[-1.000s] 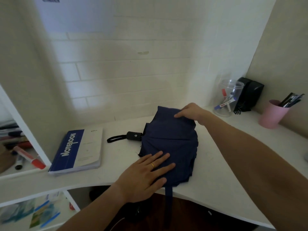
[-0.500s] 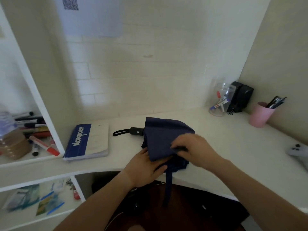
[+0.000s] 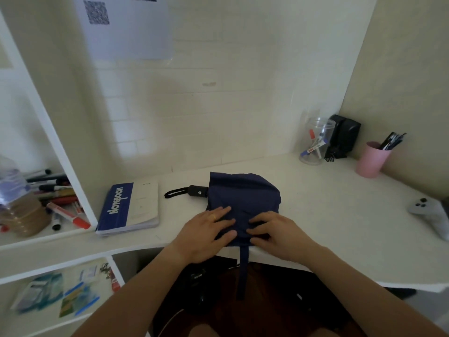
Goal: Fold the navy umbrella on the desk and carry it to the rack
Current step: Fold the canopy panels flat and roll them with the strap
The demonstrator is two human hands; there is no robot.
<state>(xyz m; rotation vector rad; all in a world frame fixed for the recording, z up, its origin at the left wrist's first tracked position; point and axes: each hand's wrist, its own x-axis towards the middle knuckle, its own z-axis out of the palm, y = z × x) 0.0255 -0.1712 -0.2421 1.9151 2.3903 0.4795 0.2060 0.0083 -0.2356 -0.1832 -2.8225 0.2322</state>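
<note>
White surface (image 3: 315,215), L-shaped, set into a corner of pale tiled walls; printed sheet with QR code (image 3: 126,25) taped to the back wall. Navy umbrella (image 3: 243,198) lies collapsed at the front edge, roughly mid-span, canopy bunched flat, black handle (image 3: 198,191) and wrist loop pointing left, closure strap (image 3: 243,271) hanging off the front edge. Left hand (image 3: 204,234) rests flat on the near-left of the canopy, fingers (image 3: 222,211) straight and spread, ring on one, not gripping. Right hand (image 3: 277,233) on the near-right of the canopy, fingers curled and pinching a fold of fabric. Blue notebook (image 3: 128,207) at the left end of the surface, beside the white shelf upright (image 3: 60,147); markers (image 3: 63,210) and a plastic bottle (image 3: 14,195) on the shelf behind it. Back-right corner: clear cup (image 3: 315,142) with markers, black box (image 3: 345,137), pink cup (image 3: 373,159) with pens. Grey controller (image 3: 432,212) at the right edge. Papers on the lower shelf (image 3: 56,293).
</note>
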